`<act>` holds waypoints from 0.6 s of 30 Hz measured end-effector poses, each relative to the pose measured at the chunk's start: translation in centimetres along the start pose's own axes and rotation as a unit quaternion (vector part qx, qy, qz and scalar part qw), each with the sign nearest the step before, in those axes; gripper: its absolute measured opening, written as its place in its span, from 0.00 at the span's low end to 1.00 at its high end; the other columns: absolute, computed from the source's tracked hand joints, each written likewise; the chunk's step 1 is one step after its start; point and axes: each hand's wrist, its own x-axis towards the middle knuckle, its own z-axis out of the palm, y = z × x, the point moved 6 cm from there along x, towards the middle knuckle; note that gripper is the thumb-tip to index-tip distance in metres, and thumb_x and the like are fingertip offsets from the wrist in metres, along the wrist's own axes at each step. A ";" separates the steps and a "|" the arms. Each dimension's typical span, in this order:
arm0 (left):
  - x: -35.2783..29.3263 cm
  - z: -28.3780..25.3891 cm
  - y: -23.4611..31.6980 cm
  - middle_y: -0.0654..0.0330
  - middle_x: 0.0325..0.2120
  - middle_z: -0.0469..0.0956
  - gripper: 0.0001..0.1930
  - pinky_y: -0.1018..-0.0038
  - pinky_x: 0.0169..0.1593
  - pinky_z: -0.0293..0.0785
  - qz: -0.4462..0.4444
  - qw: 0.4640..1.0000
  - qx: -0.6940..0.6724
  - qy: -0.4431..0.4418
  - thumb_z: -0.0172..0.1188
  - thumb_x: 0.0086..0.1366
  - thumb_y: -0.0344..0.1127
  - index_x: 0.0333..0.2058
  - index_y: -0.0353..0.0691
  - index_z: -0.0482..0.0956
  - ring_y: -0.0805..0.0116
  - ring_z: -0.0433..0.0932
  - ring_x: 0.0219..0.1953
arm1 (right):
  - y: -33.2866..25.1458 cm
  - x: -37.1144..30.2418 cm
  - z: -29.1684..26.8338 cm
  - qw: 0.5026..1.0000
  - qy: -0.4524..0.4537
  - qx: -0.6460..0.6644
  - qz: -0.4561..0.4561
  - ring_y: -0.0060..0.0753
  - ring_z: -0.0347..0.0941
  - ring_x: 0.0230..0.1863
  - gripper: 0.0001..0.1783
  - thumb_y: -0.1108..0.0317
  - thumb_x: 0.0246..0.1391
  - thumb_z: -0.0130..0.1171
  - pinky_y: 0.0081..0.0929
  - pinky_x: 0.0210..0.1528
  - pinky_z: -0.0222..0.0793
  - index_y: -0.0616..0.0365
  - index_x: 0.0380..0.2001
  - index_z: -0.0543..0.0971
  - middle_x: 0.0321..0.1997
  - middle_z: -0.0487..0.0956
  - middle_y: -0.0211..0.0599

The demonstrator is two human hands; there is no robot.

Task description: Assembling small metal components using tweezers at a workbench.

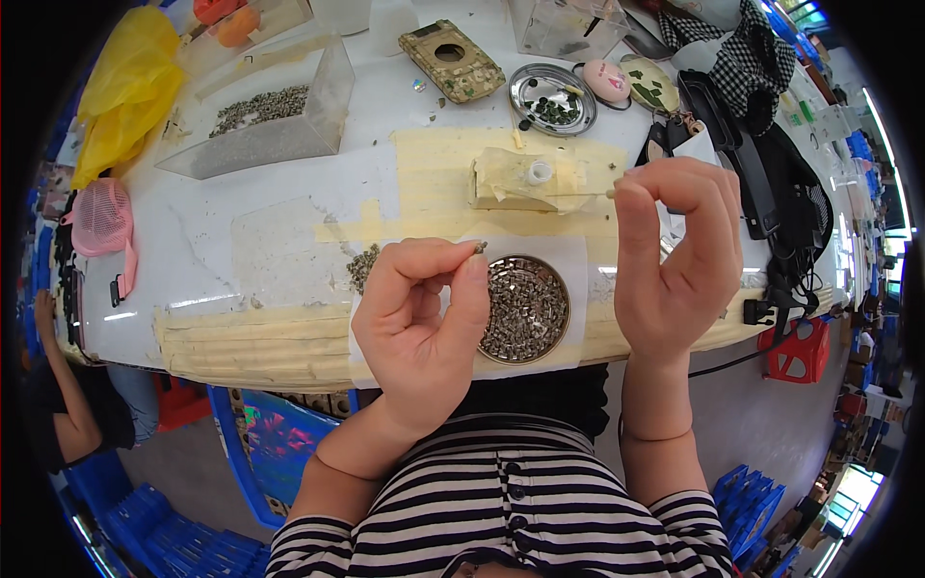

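Between thumb and forefinger of my left hand (419,313) is a small grey-green part (480,248), pinched at the near left of the round dish (562,332). Many similar tiny grey-green parts (520,313) fill that dish. My right hand (679,255) is raised farther right, its thumb and forefinger closed on a thin pale stick (586,195). The stick points left, toward a tape-covered block (491,188) with a small white cup (540,172) set in it. More loose parts (362,268) lie in a pile beside my left hand.
A clear bin (255,154) of small parts stands at the far left, near a yellow bag (125,91). At the back are a camouflage model tank hull (453,60) and a round metal tray (554,101) of dark green pieces. Black straps and bags (761,144) crowd the right side.
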 end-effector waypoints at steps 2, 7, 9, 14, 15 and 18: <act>0.1 -0.2 -0.2 0.62 0.38 0.78 0.06 0.83 0.44 0.73 0.013 1.000 0.008 0.002 0.59 0.69 0.22 0.43 0.34 0.75 0.80 0.76 0.38 | 0.1 0.9 0.2 0.997 -0.012 -0.068 -0.037 0.36 0.69 0.33 0.08 0.73 0.48 0.71 0.28 0.34 0.64 0.55 0.27 0.80 0.29 0.78 0.30; 0.1 -0.1 -0.2 0.63 0.36 0.78 0.06 0.83 0.42 0.72 -0.008 1.000 -0.011 0.007 0.59 0.69 0.22 0.43 0.35 0.75 0.80 0.76 0.37 | 0.5 1.0 1.4 0.988 -0.069 -0.134 -0.032 0.37 0.69 0.37 0.08 0.68 0.47 0.71 0.33 0.42 0.62 0.53 0.28 0.80 0.30 0.76 0.28; 0.1 0.0 -0.3 0.63 0.36 0.78 0.06 0.83 0.42 0.72 -0.023 0.999 -0.025 0.011 0.59 0.69 0.23 0.43 0.35 0.75 0.80 0.75 0.36 | 0.7 0.5 2.0 0.987 -0.090 -0.127 -0.040 0.37 0.69 0.37 0.08 0.68 0.47 0.72 0.33 0.41 0.62 0.53 0.29 0.80 0.30 0.76 0.28; 0.3 -0.1 -0.3 0.62 0.34 0.78 0.04 0.80 0.40 0.72 -0.054 0.995 -0.086 0.008 0.58 0.70 0.25 0.42 0.36 0.75 0.78 0.74 0.34 | -0.2 0.1 1.5 0.992 -0.053 -0.104 -0.041 0.37 0.69 0.36 0.11 0.71 0.44 0.73 0.31 0.40 0.64 0.53 0.34 0.83 0.31 0.78 0.29; 0.4 -0.1 -0.4 0.61 0.34 0.78 0.04 0.80 0.40 0.71 -0.068 0.993 -0.102 0.002 0.58 0.70 0.25 0.42 0.36 0.75 0.78 0.74 0.34 | -0.8 -0.1 1.3 0.995 -0.067 -0.070 -0.034 0.36 0.70 0.35 0.12 0.72 0.42 0.73 0.30 0.39 0.65 0.53 0.34 0.84 0.31 0.79 0.29; 0.7 -0.2 -0.8 0.62 0.34 0.79 0.04 0.81 0.41 0.71 -0.098 0.983 -0.152 -0.011 0.58 0.71 0.25 0.43 0.36 0.75 0.79 0.74 0.34 | -2.8 -1.0 0.7 0.995 -0.101 0.018 -0.016 0.35 0.69 0.34 0.15 0.75 0.38 0.74 0.29 0.37 0.66 0.53 0.34 0.84 0.31 0.79 0.28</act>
